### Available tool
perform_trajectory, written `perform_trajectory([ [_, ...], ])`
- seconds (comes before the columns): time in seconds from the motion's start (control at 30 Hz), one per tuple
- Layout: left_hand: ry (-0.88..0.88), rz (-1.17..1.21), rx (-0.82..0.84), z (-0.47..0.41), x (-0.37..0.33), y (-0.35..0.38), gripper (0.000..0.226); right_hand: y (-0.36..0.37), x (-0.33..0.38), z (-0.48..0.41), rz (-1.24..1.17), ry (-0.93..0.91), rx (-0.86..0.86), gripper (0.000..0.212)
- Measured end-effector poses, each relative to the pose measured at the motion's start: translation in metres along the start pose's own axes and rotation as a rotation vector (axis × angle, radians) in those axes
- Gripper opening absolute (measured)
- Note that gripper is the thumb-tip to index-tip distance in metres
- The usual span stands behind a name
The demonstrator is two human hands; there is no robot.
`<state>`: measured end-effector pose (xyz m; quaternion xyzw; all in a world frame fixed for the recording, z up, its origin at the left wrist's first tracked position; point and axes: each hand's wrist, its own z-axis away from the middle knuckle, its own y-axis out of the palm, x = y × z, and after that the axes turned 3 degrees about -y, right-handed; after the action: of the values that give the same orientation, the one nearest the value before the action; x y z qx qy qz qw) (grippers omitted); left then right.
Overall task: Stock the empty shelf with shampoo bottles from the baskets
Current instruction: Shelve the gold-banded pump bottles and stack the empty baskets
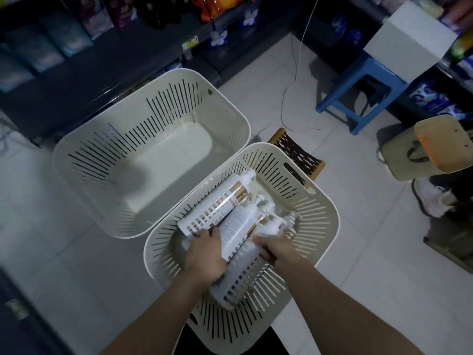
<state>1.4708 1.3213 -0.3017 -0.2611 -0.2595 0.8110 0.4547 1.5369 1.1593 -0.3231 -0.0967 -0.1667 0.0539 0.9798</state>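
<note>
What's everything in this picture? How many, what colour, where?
left basket: one, cream, on floor, empty
right basket: one, cream, on floor beside it
bottles: about four, white and gold, lying in right basket
stool: one, blue, far right
box: one, white, above stool
low stool: one, brown woven, behind right basket
chair: one, wooden, right edge
cable: one, white, on floor
shelves: dark, stocked, along the back
left hand: one, gripping bottles in right basket
right hand: one, gripping bottles beside it
</note>
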Motion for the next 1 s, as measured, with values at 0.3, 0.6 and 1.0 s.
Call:
perform_trajectory([
  [0.3,-0.150,0.710,0.325,-0.003,0.013,-0.002,0.099,0.000,-0.023,-0.016,0.030,-0.093,0.042,0.102],
  [0.6,-0.264,1.040,0.427,0.011,0.014,-0.021,0.028,-0.008,-0.006,0.007,-0.031,-0.035,0.151,0.042],
  [1.0,-0.193,1.348,0.355,0.041,-0.007,-0.017,0.036,-0.017,-0.009,0.014,-0.160,-0.300,0.143,0.093],
])
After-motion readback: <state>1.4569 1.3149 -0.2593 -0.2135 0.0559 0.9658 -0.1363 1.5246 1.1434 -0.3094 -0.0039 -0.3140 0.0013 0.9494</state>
